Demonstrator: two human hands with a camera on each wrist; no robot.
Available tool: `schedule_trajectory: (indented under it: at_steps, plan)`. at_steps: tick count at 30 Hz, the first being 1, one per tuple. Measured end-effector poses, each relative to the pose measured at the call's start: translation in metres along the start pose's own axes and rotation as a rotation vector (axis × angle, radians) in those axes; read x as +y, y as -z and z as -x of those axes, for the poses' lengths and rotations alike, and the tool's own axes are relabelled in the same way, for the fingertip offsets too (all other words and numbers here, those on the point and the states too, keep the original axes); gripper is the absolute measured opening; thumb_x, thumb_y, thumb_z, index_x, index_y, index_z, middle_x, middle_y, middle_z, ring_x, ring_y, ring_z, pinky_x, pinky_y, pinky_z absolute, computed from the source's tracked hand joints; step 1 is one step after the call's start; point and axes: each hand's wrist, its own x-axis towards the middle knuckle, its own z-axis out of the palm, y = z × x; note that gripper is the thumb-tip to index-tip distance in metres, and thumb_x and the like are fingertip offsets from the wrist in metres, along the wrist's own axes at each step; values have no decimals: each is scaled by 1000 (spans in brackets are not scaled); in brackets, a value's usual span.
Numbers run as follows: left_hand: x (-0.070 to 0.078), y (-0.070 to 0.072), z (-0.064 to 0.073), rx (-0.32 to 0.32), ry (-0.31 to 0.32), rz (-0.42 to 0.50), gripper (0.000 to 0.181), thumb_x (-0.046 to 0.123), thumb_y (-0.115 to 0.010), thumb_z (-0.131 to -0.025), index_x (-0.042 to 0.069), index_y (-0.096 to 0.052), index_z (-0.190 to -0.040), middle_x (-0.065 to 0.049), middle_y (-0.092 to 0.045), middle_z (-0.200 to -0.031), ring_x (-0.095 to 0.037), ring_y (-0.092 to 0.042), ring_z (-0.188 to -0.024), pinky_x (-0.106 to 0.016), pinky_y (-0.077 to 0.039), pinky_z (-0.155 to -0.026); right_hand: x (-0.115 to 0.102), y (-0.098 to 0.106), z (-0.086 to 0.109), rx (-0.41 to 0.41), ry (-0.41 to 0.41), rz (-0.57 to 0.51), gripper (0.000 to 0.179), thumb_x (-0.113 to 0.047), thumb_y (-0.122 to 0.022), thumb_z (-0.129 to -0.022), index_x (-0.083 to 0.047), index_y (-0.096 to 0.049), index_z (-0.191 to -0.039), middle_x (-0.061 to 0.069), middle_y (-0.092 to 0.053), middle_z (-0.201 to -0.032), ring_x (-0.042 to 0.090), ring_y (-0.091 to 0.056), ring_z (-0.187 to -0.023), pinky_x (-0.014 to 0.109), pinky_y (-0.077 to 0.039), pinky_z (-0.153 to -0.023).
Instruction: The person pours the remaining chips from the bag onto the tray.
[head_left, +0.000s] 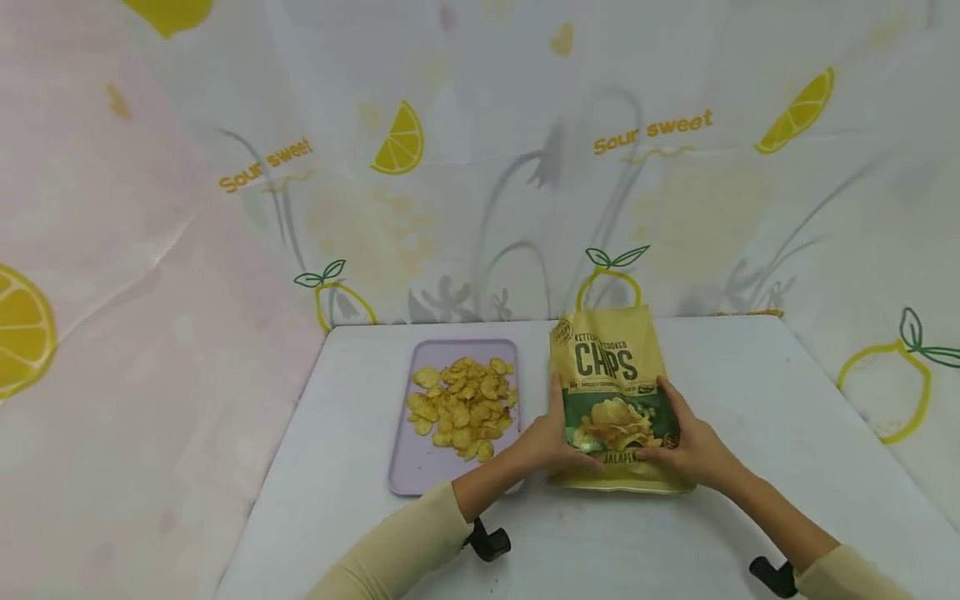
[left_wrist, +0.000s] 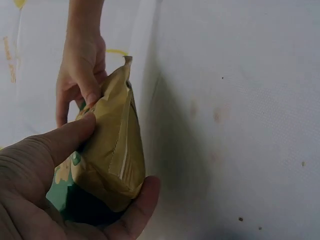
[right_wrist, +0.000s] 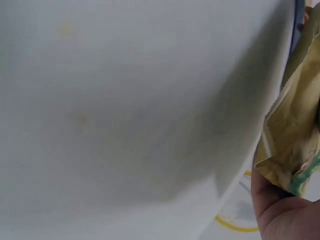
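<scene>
A gold and green bag of potato chips [head_left: 615, 358] is held between both hands at the right of the tray, its printed front toward the head camera. My left hand [head_left: 551, 442] grips the bag's left side, thumb across the front. On the other side my right hand [head_left: 693, 450] grips the lower right edge, thumb also on the front. In the left wrist view the bag's bottom seam [left_wrist: 122, 145] shows between the left thumb and fingers. Only part of the bag [right_wrist: 295, 115] appears in the right wrist view, beside the right hand [right_wrist: 287, 215].
A lilac tray [head_left: 408, 479] with a heap of loose potato chips [head_left: 465, 404] lies left of the bag on the white table [head_left: 765, 400]. Some crumbs [left_wrist: 241, 219] dot the tabletop. Behind stands a patterned cloth backdrop [head_left: 480, 167] with lemon prints.
</scene>
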Motion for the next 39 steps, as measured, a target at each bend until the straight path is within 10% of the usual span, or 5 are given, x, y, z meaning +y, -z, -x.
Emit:
schedule_trajectory:
  at_steps: [26,30,33,36,39]
  plan:
    - [-1,7,13,-7,104,-134,129,59,-80,-73,-3,-4,-157,-31,-56,-133,-38,-62,-117,-45,-54,-92,4,-8,1,-196,-121,44,111,-50,-74,-84,-3,-6,-158,44,-36,-144,61,-49,-121,67,-46,-92]
    - [4,36,34,6,-52,-215,55,48,-60,-96,-6,-60,-110,-12,-67,-86,-20,-64,-73,-30,-52,-63,-1,3,8,-179,-109,72,94,-47,-59,-97,-2,-4,-158,46,-34,-140,62,-47,-120,68,-46,-89]
    - [-4,73,48,49,-224,-253,37,31,-44,-106,8,-59,-81,-2,-56,-67,-14,-53,-60,-26,-46,-58,-9,21,12,-145,-122,95,75,-39,-41,-106,-2,-2,-158,47,-26,-141,65,-42,-121,73,-42,-88]
    - [-22,115,60,179,-245,-346,41,31,-36,-108,4,-66,-116,-11,-72,-102,-23,-69,-96,-36,-55,-89,-12,42,12,-67,-116,152,68,-35,-34,-108,-4,-1,-159,46,-18,-148,67,-36,-124,78,-36,-89]
    - [-50,156,68,325,-155,-493,54,36,-30,-108,5,-37,-152,-22,-46,-149,-41,-44,-138,-57,-33,-115,-9,60,10,55,-99,288,71,-39,-39,-106,-6,-5,-159,44,-13,-152,65,-43,-118,78,-37,-83]
